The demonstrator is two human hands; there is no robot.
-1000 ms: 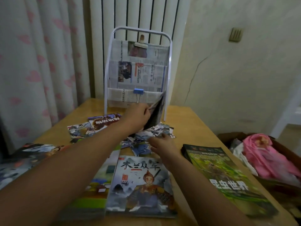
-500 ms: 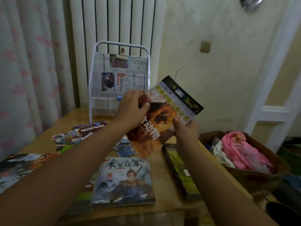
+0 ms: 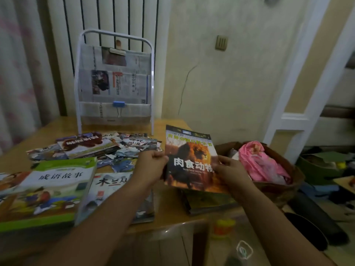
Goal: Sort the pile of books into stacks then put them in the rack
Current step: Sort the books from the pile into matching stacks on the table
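Note:
A lion-cover book (image 3: 189, 156) is held flat just above a dark green book (image 3: 207, 202) at the table's right front. My left hand (image 3: 151, 166) grips its left edge and my right hand (image 3: 230, 169) grips its right edge. A loose pile of thin books (image 3: 92, 146) lies in the middle of the table. A green-edged book (image 3: 48, 189) and a grey warrior-cover book (image 3: 107, 191) lie at the front left. The white wire rack (image 3: 151, 77), lined with newspaper, stands at the back of the table.
The wooden table (image 3: 169, 214) ends just right of the green book. A brown box (image 3: 288, 187) with pink cloth stands beside it on the floor, among dark clutter. Curtains hang left; a radiator is behind the rack.
The lion book has come down from in front of the rack to just over the green book at the right. Both hands moved with it, and the view shifted right.

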